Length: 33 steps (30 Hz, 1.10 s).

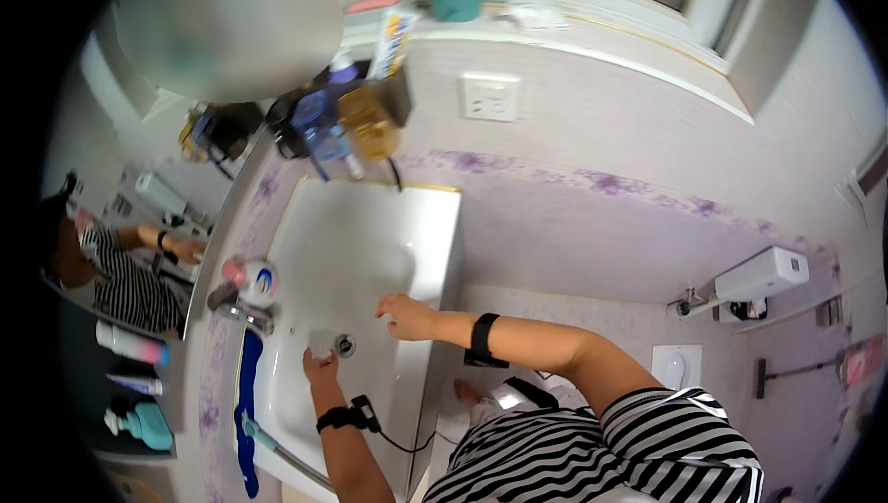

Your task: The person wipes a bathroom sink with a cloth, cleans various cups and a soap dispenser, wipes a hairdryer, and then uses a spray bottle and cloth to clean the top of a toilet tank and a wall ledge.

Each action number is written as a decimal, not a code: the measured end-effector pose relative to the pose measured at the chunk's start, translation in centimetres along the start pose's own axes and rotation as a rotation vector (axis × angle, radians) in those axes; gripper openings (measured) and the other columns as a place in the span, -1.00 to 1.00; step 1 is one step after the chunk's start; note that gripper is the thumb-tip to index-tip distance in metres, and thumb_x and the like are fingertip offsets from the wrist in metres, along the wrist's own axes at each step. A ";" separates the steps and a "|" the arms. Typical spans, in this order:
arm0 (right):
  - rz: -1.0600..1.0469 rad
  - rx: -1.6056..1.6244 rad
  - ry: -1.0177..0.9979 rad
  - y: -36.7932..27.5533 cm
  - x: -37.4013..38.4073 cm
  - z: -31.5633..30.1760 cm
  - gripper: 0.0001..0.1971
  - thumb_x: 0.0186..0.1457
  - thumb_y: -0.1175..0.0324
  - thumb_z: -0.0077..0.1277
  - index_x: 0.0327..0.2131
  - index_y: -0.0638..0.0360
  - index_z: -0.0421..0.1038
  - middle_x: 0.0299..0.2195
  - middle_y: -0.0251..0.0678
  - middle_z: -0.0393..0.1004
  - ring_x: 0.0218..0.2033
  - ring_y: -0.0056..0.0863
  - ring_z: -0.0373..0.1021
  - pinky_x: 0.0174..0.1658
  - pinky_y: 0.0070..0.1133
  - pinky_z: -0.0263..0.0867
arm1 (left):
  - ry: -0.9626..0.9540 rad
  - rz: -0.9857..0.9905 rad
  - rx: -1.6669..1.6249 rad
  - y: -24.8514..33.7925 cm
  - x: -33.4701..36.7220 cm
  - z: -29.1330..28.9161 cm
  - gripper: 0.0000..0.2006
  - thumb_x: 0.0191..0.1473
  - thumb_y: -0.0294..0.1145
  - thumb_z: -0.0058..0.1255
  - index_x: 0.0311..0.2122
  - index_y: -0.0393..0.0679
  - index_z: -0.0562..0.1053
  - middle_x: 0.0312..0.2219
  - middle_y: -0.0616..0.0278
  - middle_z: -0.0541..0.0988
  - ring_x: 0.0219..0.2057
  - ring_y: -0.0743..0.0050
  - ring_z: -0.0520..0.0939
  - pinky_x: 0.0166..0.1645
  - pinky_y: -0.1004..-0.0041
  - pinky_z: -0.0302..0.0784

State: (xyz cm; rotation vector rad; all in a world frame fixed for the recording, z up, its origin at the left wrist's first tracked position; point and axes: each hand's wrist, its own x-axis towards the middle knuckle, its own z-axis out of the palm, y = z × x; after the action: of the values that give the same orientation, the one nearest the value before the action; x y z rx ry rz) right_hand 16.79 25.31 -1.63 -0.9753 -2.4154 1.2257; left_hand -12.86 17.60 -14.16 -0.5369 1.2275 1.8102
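Head view: Over a white basin [338, 221] left of centre in the frame, a person in a striped shirt [546, 452] works with two bare hands. The left hand [321, 367], low in the basin, has its fingers bent around or just behind a small, clear, whitish item [321, 352]; whether they pinch it cannot be told. The item sits at those fingertips, just beside the round drain [345, 346]. The right hand [409, 317], nearer mid-frame, hangs over the basin with fingers loosely curled and a little apart, apparently holding nothing. To the left stand a faucet [252, 316] and a white bottle [259, 283] with a pink cap; a blue cloth [247, 392] lies along the ledge below them.

Good handling here would likely mean a light, secure hold, since wet, clear surfaces slip, with the item kept off the drain. The black cable [412, 450] from the left wristband [342, 417] is best kept clear of water.
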 end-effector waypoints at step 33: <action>0.215 1.245 1.581 18.6 -65.8 -21.5 -0.75 0.14 0.14 -0.15 -0.25 0.08 0.37 -0.47 -0.51 0.37 -0.48 -0.75 0.21 -0.45 -0.74 0.16 | -1.754 -0.673 1.430 -62.0 -61.8 15.1 -0.70 0.11 -0.16 -0.12 -0.17 -0.15 0.34 -0.36 0.36 0.48 -0.35 0.55 0.49 -0.31 0.62 0.36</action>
State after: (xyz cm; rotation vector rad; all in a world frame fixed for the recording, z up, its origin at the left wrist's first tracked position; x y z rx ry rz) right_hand 84.61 2.28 1.14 -1.0115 -0.2265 0.9737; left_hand 73.85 14.71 4.85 1.1264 0.5150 0.0745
